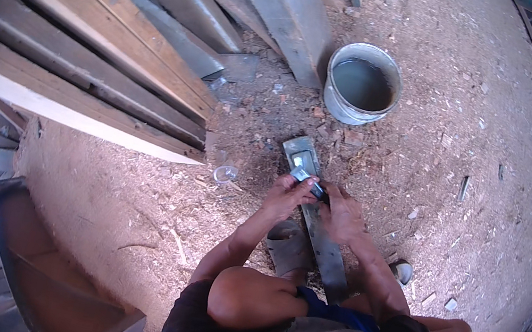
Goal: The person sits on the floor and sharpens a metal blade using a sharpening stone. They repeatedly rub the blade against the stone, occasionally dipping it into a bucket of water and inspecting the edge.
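Note:
Both hands meet over a long narrow wooden board [330, 255] that slopes from between my legs toward the far side. My left hand [283, 200] closes on the near left side of a small flat metal piece [307, 179], shiny at one end and dark at the other, perhaps a blade. On its right end, the fingers of my right hand [344, 218] are closed too. Just beyond, a pale rectangular block [302, 159], which looks like a sharpening stone, lies on the board's far end. Whether the metal touches it I cannot tell.
Past the board stands a white bucket [331, 82] of murky water. Stacked timber beams [115, 14] fill the far left. A brown wooden trough-like piece [44, 270] lies at the near left. Wood shavings cover the dirt floor [449, 161]. A clear plastic cup [225, 174] lies left of my hands.

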The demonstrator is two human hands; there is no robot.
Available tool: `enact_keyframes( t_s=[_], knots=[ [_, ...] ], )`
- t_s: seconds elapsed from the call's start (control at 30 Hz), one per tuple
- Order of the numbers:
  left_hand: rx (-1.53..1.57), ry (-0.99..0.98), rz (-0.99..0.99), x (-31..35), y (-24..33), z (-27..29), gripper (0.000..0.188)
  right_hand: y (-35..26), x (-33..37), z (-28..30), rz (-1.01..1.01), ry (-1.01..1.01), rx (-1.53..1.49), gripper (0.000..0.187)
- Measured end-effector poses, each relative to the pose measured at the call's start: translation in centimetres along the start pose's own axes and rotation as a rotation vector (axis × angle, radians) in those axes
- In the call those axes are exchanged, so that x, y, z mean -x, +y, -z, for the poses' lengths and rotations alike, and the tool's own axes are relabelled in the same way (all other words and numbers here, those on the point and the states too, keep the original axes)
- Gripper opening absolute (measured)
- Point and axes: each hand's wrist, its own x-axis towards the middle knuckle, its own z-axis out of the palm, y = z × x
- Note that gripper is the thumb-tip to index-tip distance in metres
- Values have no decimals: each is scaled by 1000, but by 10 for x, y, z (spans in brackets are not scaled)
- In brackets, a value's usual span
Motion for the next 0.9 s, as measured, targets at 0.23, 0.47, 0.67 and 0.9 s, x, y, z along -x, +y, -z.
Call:
enact_keyframes(
  t_s=[0.23, 0.47, 0.67, 0.9],
  knots=[
    [108, 37, 19, -1, -14, 19, 21, 0, 2, 7, -4, -220, 42, 72],
    [35, 143, 70, -1, 10, 18, 24, 12, 14, 8, -38, -279, 4, 74],
    [-177, 131, -1, -6, 5, 37, 27, 20, 14, 1, 17, -212, 9, 69],
    [-1071, 234, -537, -9, 41, 19, 40, 11, -17, 5, -77, -191, -49, 67]
  ],
)
